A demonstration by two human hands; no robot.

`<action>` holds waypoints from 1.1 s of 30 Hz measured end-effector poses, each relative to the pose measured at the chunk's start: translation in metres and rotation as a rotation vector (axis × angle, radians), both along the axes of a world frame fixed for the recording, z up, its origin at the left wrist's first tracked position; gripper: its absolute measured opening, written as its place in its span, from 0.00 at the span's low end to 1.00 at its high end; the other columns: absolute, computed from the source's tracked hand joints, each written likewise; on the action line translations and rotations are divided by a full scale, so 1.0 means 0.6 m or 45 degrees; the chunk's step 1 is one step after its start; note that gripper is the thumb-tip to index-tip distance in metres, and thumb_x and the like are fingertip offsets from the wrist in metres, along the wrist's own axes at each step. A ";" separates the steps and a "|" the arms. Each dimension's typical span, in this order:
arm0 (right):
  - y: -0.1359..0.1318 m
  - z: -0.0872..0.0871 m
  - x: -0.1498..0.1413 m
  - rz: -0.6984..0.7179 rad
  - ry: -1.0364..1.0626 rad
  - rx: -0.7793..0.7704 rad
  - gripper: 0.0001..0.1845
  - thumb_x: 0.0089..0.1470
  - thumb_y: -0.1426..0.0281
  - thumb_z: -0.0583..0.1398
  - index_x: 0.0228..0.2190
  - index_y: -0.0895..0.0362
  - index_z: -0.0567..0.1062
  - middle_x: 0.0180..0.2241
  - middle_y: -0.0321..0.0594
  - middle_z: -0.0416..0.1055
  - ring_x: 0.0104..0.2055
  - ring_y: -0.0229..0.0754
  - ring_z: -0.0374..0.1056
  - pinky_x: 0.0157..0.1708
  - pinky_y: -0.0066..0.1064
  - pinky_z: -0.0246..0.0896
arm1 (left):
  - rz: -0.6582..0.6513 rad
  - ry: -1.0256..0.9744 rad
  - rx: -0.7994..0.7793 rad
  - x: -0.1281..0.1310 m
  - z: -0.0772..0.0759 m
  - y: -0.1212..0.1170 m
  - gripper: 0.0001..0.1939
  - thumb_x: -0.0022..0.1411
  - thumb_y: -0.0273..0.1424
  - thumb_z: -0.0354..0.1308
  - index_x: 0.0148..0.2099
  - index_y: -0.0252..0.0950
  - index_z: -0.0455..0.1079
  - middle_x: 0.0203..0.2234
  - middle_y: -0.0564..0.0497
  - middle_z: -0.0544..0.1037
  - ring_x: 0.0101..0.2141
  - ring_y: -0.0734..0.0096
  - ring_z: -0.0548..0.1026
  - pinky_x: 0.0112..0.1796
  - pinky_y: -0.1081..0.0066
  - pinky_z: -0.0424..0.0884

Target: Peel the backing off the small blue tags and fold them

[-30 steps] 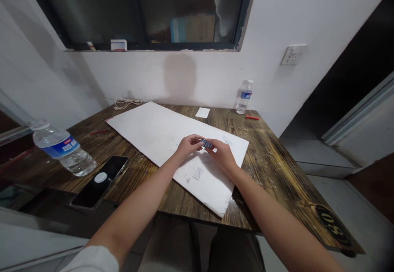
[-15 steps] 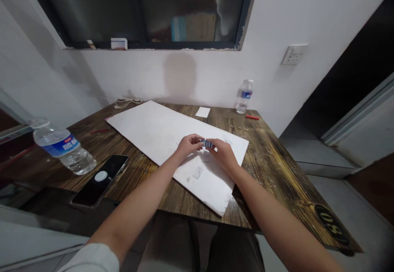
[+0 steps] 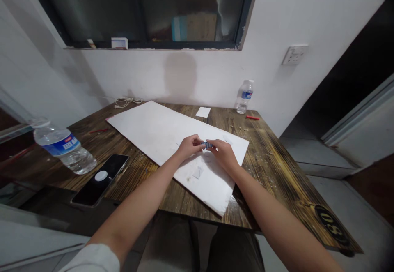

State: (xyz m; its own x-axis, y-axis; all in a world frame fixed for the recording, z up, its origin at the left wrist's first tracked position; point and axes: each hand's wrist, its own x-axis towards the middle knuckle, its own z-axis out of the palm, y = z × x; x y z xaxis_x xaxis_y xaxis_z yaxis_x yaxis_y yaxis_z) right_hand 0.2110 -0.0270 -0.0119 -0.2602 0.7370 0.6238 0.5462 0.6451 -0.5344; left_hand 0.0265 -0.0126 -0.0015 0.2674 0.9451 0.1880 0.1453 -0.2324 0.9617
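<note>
Over the white board [image 3: 147,128], my left hand [image 3: 189,146] and my right hand [image 3: 223,152] meet at a small blue-and-grey block-like piece [image 3: 208,145]. Fingertips of both hands pinch it, one hand at each end. Its exact kind is too small to make out, and the fingers cover its ends. Just below the hands, a small pale square piece [image 3: 198,172] lies flat on the board. Thin dark marks or slivers show on the board beside the hands.
The board rests on a dark wooden table [image 3: 264,161]. To the left are a water bottle [image 3: 64,146] and a phone [image 3: 100,180] with a white round cap [image 3: 101,176] on it. Toward the wall stand another bottle [image 3: 245,96], a white card [image 3: 203,112] and a red stick-like object [image 3: 252,117].
The small piece has turned slightly between my fingertips, showing a bluer side. Both hands stay in nearly the same place, and the other things have not moved.
</note>
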 end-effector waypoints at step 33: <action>0.016 0.018 0.015 -0.186 0.960 -0.427 0.17 0.44 0.57 0.64 0.30 0.59 0.76 0.23 0.37 0.73 0.24 0.39 0.70 0.27 0.31 0.64 | 0.840 -0.166 0.344 -0.032 0.009 0.032 0.12 0.57 0.27 0.54 0.45 0.37 0.68 0.41 0.47 0.77 0.44 0.69 0.74 0.46 0.68 0.67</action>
